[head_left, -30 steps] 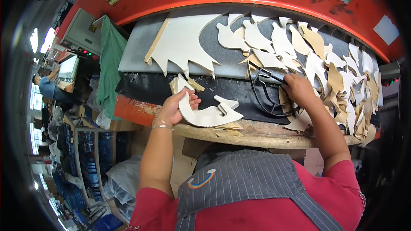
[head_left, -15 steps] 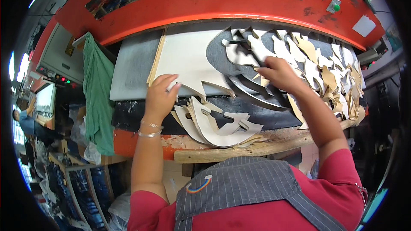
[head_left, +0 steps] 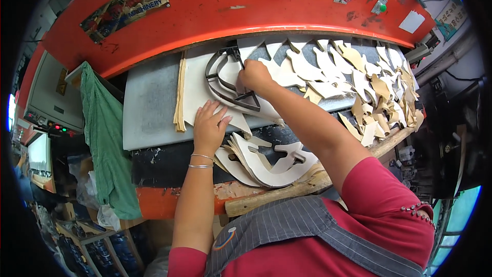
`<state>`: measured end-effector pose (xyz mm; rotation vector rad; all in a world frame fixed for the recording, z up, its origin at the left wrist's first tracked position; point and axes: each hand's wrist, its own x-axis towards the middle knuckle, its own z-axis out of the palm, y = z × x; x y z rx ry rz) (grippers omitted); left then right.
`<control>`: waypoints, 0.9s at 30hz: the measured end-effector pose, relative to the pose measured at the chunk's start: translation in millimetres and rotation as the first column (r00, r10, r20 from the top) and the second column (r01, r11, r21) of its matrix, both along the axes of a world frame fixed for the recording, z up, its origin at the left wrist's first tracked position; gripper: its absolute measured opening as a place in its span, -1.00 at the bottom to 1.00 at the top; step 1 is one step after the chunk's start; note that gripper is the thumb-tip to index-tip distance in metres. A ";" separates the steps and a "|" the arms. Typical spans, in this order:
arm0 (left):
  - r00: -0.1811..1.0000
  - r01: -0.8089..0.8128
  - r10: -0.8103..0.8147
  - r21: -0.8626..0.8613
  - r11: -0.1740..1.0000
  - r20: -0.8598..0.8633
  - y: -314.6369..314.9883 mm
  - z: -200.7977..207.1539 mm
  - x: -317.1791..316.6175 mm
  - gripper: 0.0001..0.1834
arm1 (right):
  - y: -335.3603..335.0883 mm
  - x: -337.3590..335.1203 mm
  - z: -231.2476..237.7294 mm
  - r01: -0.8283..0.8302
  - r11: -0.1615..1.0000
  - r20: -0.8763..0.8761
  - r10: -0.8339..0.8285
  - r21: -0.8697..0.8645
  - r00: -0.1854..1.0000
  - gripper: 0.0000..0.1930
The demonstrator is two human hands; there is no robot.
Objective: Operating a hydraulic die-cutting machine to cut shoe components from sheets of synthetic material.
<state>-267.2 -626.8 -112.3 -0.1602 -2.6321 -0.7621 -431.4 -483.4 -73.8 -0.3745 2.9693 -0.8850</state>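
Note:
My right hand point(head_left: 254, 77) is closed on a black, curved metal cutting die point(head_left: 234, 99), gripping it by its right side. The die's bands lie over a stack of white sheet material point(head_left: 197, 64) with tan edges on its left. Just below the die, my left hand point(head_left: 209, 125) rests on the sheets near their front edge, fingers stretched out and holding nothing. In front of it, a pile of cut curved white pieces point(head_left: 274, 175) sits at the front of the machine bed.
White and tan offcuts point(head_left: 369, 84) cover the right of the grey cutting bed point(head_left: 148, 97). Behind stands the red press beam point(head_left: 205, 18) with buttons. A green cloth point(head_left: 110, 149) hangs at left. A wooden rail point(head_left: 287, 193) runs along the front.
My right hand has carried the cutting die leftward from the offcuts' edge onto the white sheets. The left hand now lies flatter on the sheets; the whole view has shifted.

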 end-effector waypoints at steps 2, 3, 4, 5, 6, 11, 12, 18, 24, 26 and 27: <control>1.000 0.008 -0.008 -0.007 1.000 -0.026 -0.9 -0.5 -1.3 -0.66 | 2.1 1.8 -6.5 0.034 0.999 -0.028 -0.034 -0.015 0.999 -0.74; 1.000 0.006 -0.006 -0.008 1.000 -0.019 -4.8 -1.5 1.1 -0.66 | 1.3 10.3 -1.7 0.024 0.998 0.022 -0.022 -0.064 1.000 -0.71; 1.000 0.017 -0.017 0.011 1.000 0.010 -7.9 -0.7 -0.5 -0.65 | 4.9 15.9 0.7 0.025 0.993 0.068 -0.018 -0.114 0.998 -0.68; 0.999 0.029 -0.030 0.029 0.999 0.039 -10.8 0.7 -3.0 -0.64 | 11.5 22.3 0.0 0.035 0.993 0.071 -0.027 -0.116 0.997 -0.68; 0.996 -0.018 0.002 0.187 0.982 0.085 -10.2 10.8 -8.0 -0.62 | 25.4 31.0 -2.1 0.003 0.967 0.051 0.011 -0.257 0.999 -0.62; 0.968 -0.249 0.215 0.437 0.864 0.126 -30.5 21.2 -54.1 -0.45 | 75.9 91.0 -7.9 -0.245 0.902 -0.032 0.250 -0.354 0.968 -0.32; 0.971 -0.238 0.203 0.428 0.872 0.127 -31.1 18.2 -65.3 -0.45 | 77.7 95.3 -14.4 -0.314 0.907 -0.145 0.284 -0.279 0.948 -0.30; 0.937 -0.313 0.176 0.501 0.807 0.301 -27.6 2.4 -91.1 -0.47 | 71.1 98.1 -34.6 -0.361 0.918 -0.380 0.278 -0.165 0.882 -0.42; 0.962 -0.261 0.131 0.655 0.709 0.241 -26.7 -0.9 -91.2 -0.50 | 70.0 98.4 -35.9 -0.423 0.900 -0.492 0.322 -0.106 0.809 -0.42; 0.955 -0.281 0.122 0.682 0.675 0.272 -22.1 4.8 -91.0 -0.48 | 70.1 98.2 -37.6 -0.410 0.908 -0.487 0.320 -0.087 0.813 -0.42; 0.952 -0.285 0.122 0.677 0.679 0.279 -21.6 7.8 -90.2 -0.48 | 69.3 99.1 -37.8 -0.409 0.910 -0.488 0.331 -0.060 0.808 -0.42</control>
